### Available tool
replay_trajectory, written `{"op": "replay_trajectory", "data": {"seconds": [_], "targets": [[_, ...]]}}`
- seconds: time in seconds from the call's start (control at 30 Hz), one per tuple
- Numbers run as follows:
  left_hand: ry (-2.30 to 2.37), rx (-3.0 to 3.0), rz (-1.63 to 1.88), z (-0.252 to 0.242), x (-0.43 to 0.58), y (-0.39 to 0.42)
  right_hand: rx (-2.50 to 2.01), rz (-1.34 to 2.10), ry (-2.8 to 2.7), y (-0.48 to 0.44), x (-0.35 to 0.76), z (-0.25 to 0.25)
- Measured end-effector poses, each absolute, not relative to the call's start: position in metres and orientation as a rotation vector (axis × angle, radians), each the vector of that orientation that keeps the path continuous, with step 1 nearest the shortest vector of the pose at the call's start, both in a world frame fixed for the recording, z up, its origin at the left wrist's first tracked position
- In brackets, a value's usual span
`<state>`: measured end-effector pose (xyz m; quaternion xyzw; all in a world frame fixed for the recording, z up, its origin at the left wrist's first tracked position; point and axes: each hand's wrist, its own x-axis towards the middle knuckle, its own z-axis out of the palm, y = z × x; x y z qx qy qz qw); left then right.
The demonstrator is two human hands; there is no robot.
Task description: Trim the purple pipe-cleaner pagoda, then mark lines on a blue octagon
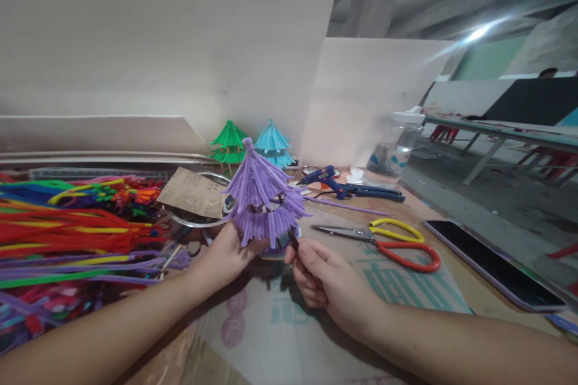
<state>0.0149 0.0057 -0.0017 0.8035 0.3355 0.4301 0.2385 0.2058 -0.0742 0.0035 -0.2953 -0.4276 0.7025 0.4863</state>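
Observation:
My left hand holds a purple pipe-cleaner pagoda from below, keeping it upright over the cardboard sheet. My right hand is closed in a pinch on a small dark tool whose tip touches the lower fringe of the pagoda. What kind of tool it is I cannot make out. Behind the purple piece stand a green pagoda and a light-blue pagoda.
A big heap of coloured pipe cleaners fills the left. Scissors with yellow and red handles, a blue glue gun, a clear plastic jar and a metal bowl lie around. A dark phone lies right.

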Motion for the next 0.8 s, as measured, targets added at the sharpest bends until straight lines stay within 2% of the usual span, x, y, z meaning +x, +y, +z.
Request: {"op": "replay_trajectory", "data": {"seconds": [0.8], "targets": [[0.899,2.187,1.169,0.0005,0.0173,0.0052,-0.717,1.722,-1.029,-0.0738,0.2059,0.0021]]}}
